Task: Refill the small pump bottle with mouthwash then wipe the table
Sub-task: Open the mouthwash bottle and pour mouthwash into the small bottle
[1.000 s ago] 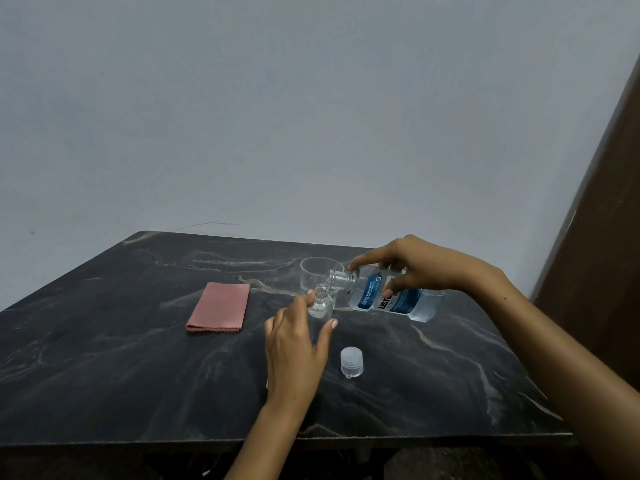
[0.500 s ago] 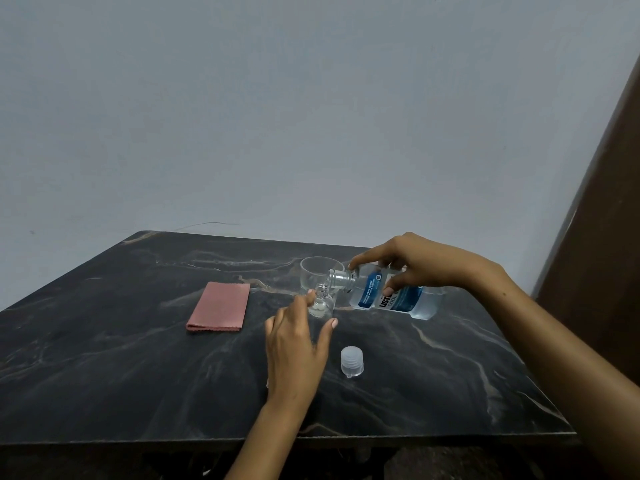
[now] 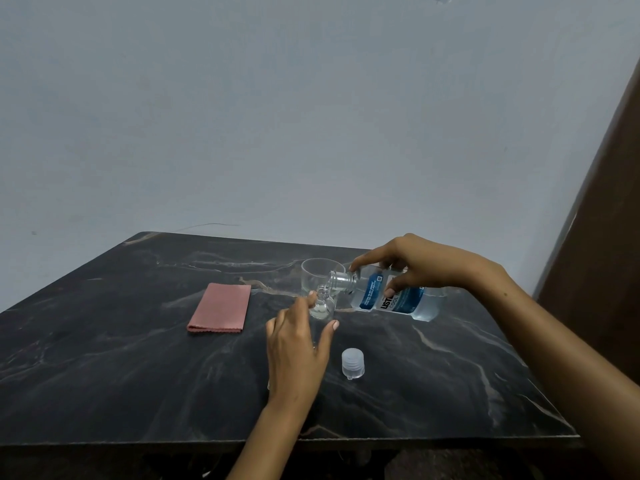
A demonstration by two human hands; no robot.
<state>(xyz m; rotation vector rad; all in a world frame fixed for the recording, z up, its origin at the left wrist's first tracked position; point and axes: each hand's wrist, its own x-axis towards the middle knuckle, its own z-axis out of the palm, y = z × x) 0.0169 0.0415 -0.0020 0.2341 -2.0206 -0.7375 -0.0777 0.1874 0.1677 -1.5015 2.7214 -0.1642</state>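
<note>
Marble table (image 3: 104, 358) | cloth (image 3: 220, 308), cap (image 3: 352, 363) (loose) | left grip (image 3: 294, 344) grasping small bottle (image 3: 322, 304) | right grip (image 3: 415, 265) grasping mouthwash bottle (image 3: 398, 299)

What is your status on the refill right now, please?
Left hand holds small bottle. Right hand tips mouthwash bottle at its neck. Glass close behind; cap and cloth aside.

The mouthwash bottle (image 3: 398, 299) label reads "LIST…" and "COOL".
</note>
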